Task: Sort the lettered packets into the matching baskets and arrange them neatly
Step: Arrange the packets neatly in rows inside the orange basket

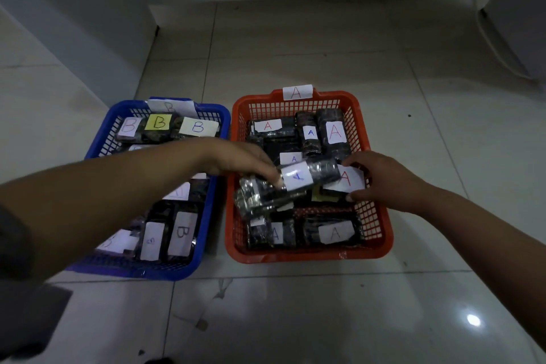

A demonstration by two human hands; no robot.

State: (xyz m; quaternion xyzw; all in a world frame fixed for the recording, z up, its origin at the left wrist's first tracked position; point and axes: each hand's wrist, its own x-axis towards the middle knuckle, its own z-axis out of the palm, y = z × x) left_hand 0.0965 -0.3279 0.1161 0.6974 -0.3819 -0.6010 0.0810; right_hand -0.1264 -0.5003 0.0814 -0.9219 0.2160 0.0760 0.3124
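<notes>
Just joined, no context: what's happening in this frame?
A person is sorting lettered packets into two baskets on a tiled floor. The blue basket holds packets marked B; the red basket holds packets marked A. The left hand reaches across into the red basket and holds a dark packet tilted above the others, its label blurred. The right hand grips another packet with a red A label at the basket's right side. Both baskets look nearly full; arranging is under way.
</notes>
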